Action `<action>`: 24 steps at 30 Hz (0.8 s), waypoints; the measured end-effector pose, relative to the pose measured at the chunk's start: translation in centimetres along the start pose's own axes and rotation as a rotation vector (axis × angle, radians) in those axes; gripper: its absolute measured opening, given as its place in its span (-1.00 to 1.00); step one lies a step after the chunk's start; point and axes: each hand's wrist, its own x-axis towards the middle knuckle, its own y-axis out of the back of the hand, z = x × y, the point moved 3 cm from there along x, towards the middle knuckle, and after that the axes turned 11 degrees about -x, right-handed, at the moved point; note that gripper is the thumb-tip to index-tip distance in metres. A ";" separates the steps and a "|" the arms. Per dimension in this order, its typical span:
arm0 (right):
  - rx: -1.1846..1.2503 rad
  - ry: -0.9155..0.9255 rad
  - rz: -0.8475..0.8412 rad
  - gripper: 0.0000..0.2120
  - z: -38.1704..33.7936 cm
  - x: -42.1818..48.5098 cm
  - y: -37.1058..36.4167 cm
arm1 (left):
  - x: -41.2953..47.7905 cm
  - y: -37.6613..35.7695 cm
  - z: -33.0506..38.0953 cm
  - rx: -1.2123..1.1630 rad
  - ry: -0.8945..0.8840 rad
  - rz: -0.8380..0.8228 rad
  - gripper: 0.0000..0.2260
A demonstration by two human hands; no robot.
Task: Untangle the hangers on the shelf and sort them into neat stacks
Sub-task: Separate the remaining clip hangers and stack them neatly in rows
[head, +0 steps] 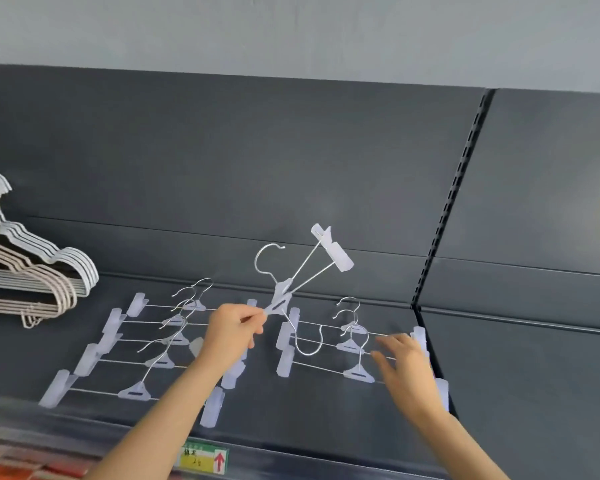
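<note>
Row of translucent white plastic clip hangers with wire hooks (134, 391), lower left: five
Row of the same clip hangers (359, 373), lower right: three
Lifted clip hangers (280, 293), centre: two, tangled
White coated wire hangers (73, 258), left edge: stacked too tightly to count
Beige coated wire hangers (54, 292), left edge: uncountable
Green-and-yellow shelf label (203, 457), bottom centre: one

We see through one wide-angle camera worn on the head, facing forward and a little down at the shelf (309, 410) from close by. The back panel (222, 150) fills 12 o'clock; the left hand (231, 332) and right hand (404, 365) enter from 6 o'clock.
</note>
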 end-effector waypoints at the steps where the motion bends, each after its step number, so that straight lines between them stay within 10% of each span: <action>1: 0.010 0.011 0.012 -0.80 -0.3 0.1 0.7 | -0.1 -0.5 0.2 -0.009 0.018 -0.029 -0.68; 24: -0.349 0.317 0.358 -0.86 -0.1 0.9 4.2 | -0.3 -6.6 2.5 0.188 0.055 -0.456 -0.86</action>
